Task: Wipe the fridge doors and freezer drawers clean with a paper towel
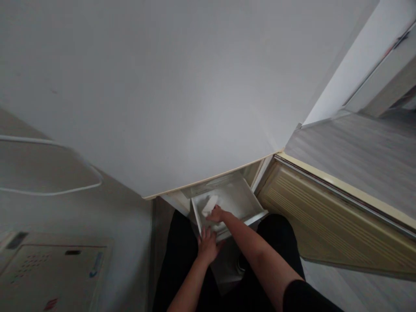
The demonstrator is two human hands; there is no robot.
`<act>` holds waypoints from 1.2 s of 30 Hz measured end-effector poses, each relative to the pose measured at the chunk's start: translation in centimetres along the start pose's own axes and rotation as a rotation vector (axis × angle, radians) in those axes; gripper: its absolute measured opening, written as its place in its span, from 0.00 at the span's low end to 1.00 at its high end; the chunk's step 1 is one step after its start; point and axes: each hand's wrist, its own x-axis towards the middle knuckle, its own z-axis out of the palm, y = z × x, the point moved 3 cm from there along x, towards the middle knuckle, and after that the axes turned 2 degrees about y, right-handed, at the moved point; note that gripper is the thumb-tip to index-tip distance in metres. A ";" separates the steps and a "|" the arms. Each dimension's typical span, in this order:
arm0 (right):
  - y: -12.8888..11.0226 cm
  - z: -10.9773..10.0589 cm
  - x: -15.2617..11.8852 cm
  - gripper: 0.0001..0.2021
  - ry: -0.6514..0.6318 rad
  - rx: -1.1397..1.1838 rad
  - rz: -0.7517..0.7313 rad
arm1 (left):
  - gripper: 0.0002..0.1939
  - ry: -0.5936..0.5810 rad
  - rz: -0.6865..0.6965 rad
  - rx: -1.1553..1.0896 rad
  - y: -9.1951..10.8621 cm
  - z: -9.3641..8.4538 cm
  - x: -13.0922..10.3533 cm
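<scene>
A white drawer (238,195) is pulled out below the edge of a large white surface. My right hand (216,214) is over the left part of the drawer, its fingers closed on a white cloth or tissue (210,205). The cloth is against the drawer's inside near its left wall. My left hand (208,246) rests on the drawer's front edge at the left corner, fingers spread. No object shows in my left hand.
The large white surface (182,95) overhangs the drawer. At right stands a ribbed yellowish panel (318,212) beside a grey wood-look floor (364,156). A white cable (61,190) and a wall box (58,268) are at left. My knees flank the drawer.
</scene>
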 end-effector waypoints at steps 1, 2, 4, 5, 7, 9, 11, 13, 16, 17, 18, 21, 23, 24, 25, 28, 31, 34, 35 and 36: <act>-0.8 1.2 0.5 0.27 -0.066 -0.055 -0.015 | 0.32 0.017 0.000 0.003 0.0 -0.1 0.0; -1.4 2.3 0.8 0.28 -0.115 -0.099 -0.029 | 0.31 0.027 -0.003 0.004 0.0 -0.1 -0.1; -2.0 3.7 1.2 0.31 -0.156 -0.168 -0.059 | 0.29 0.028 -0.016 0.005 0.0 0.0 0.0; -2.1 4.0 1.4 0.32 -0.157 -0.197 -0.072 | 0.28 0.023 -0.025 0.008 0.0 0.2 0.0; -1.7 4.0 2.0 0.35 -0.142 -0.241 -0.091 | 0.28 0.016 -0.032 0.018 -0.2 0.6 0.2; -0.9 3.1 2.9 0.36 -0.122 -0.266 -0.094 | 0.30 0.033 -0.028 0.022 -0.5 1.1 0.4; 0.3 1.5 3.9 0.35 -0.089 -0.274 -0.064 | 0.31 0.052 -0.014 0.010 -0.8 1.7 0.5; 2.2 -0.7 4.7 0.38 -0.039 -0.267 0.015 | 0.31 0.075 0.010 -0.001 -1.0 2.0 0.5; 5.7 -4.8 5.0 0.48 0.065 -0.240 0.193 | 0.31 0.079 0.018 0.007 -1.0 1.7 0.3; 6.9 -6.1 4.8 0.51 0.102 -0.231 0.256 | 0.31 0.067 0.015 0.009 -0.9 1.6 0.2; 8.1 -7.4 4.5 0.53 0.135 -0.221 0.315 | 0.32 0.058 0.013 0.009 -0.8 1.4 0.1; 10.5 -9.7 3.4 0.58 0.197 -0.191 0.415 | 0.32 0.057 0.017 0.000 -0.5 1.0 -0.1; 11.0 -9.8 3.0 0.59 0.211 -0.161 0.418 | 0.32 0.065 0.019 -0.006 -0.5 1.0 -0.1; 10.8 -9.3 2.9 0.59 0.211 -0.148 0.410 | 0.31 0.066 0.016 -0.007 -0.5 1.0 -0.1; 10.4 -8.5 2.8 0.60 0.206 -0.140 0.397 | 0.31 0.063 0.013 -0.007 -0.5 1.0 0.0; 7.6 -4.4 3.1 0.61 0.143 -0.151 0.312 | 0.31 0.047 0.002 -0.009 -0.5 1.1 0.1; 3.2 0.7 3.6 0.55 -0.011 -0.258 0.103 | 0.31 0.013 -0.010 -0.033 -0.5 1.0 0.1; -0.4 4.3 4.1 0.52 -0.107 -0.376 -0.094 | 0.32 0.003 -0.011 -0.039 -0.4 0.8 0.1; -1.0 4.8 4.1 0.52 -0.124 -0.385 -0.128 | 0.31 0.008 -0.011 -0.035 -0.4 0.8 0.1; -1.2 5.0 4.1 0.52 -0.140 -0.377 -0.147 | 0.31 0.014 -0.010 -0.034 -0.4 0.9 0.1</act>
